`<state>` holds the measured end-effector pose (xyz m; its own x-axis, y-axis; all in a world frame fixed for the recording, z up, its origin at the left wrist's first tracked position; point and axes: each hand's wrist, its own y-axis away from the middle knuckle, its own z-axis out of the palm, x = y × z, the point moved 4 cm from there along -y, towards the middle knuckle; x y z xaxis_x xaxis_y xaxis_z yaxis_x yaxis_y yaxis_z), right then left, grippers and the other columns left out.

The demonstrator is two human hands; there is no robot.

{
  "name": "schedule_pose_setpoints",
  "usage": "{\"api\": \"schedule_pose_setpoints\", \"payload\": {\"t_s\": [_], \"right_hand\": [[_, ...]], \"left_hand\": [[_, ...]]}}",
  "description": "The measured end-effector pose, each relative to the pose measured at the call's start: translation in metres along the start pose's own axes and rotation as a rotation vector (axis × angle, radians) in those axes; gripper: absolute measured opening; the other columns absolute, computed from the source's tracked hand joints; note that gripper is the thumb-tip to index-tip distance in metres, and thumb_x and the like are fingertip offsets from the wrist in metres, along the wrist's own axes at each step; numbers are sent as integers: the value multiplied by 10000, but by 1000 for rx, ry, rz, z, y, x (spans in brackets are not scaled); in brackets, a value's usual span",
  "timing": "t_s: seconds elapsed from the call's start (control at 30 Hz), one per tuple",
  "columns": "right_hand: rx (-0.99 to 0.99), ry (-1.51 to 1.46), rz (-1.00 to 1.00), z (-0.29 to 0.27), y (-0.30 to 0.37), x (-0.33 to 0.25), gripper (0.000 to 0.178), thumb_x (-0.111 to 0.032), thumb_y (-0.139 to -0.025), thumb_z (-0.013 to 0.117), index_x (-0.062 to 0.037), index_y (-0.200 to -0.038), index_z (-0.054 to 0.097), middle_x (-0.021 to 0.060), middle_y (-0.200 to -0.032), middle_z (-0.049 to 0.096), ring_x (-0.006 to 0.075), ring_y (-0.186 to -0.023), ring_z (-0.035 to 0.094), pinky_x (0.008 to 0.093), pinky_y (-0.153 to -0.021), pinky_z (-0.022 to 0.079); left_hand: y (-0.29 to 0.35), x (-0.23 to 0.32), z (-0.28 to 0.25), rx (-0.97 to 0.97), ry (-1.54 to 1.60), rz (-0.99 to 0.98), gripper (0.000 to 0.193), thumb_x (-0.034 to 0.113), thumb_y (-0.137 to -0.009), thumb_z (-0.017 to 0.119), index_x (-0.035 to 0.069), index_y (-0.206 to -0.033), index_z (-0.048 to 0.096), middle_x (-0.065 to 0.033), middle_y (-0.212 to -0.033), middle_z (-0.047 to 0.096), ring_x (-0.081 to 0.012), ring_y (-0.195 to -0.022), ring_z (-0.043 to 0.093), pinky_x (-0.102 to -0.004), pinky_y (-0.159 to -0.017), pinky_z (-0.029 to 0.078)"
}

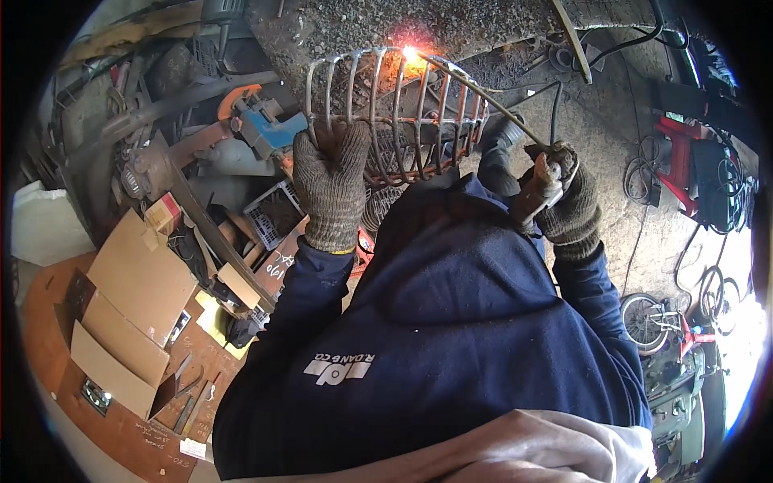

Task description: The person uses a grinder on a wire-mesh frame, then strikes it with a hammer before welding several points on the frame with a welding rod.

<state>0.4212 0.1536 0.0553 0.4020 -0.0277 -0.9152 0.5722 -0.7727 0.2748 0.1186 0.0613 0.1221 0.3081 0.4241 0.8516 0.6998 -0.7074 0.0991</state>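
Note:
My left hand [332, 189], in a grey-brown knitted glove, grips the near left side of a curved metal-bar basket [394, 120]. Its fingertips are partly hidden behind the bars. In my right hand [573, 211], gloved the same way, is a worn welding electrode holder [541, 189]. A long thin welding rod [487, 98] slants from the holder up and left to the basket's far rim. At the rod's tip a bright welding arc [411, 54] glows orange-white and lights the bars around it.
Dark grit covers the worktop [338, 28] beyond the basket. To the left are a blue power tool [272, 129], scrap metal, and an open cardboard box [133, 274] on a brown table [121, 423]. Cables, a red-framed stand [680, 161] and a bicycle wheel [644, 324] stand on the right.

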Motion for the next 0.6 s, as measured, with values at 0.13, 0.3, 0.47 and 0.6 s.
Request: {"api": "schedule_pose_setpoints", "payload": {"t_s": [0.13, 0.3, 0.47, 0.6], "right_hand": [[118, 338, -311, 3, -4, -23, 342, -176, -832, 692, -57, -1147, 633, 78, -1023, 649, 216, -911, 642, 339, -775, 527], [80, 353, -217, 2, -10, -37, 327, -192, -796, 689, -98, -1106, 643, 42, -997, 652, 199, -864, 651, 325, -733, 537], [136, 402, -283, -4, -11, -40, 380, -254, -731, 738, -104, -1070, 653, 88, -998, 645, 270, -800, 662, 367, -708, 544], [197, 472, -457, -3, -13, -56, 213, -267, -818, 644, -95, -939, 613, 81, -831, 599, 276, -716, 607, 362, -713, 496]], "left_hand": [[1, 5, -1, -34, -90, 50, 280, 235, -895, 713, 21, -1003, 567, -46, -846, 610, -124, -760, 569, -290, -721, 485], [5, -6, -3, -102, 253, 11, 268, 231, -912, 676, 19, -1036, 568, -63, -894, 615, -148, -816, 575, -311, -756, 492], [3, -18, -1, -134, 536, -90, 263, 228, -929, 638, 17, -1069, 568, -81, -941, 619, -171, -873, 582, -333, -791, 498], [3, -23, -1, -131, 761, -183, 262, 225, -943, 609, 15, -1095, 569, -94, -980, 622, -190, -918, 587, -349, -820, 503]]}}
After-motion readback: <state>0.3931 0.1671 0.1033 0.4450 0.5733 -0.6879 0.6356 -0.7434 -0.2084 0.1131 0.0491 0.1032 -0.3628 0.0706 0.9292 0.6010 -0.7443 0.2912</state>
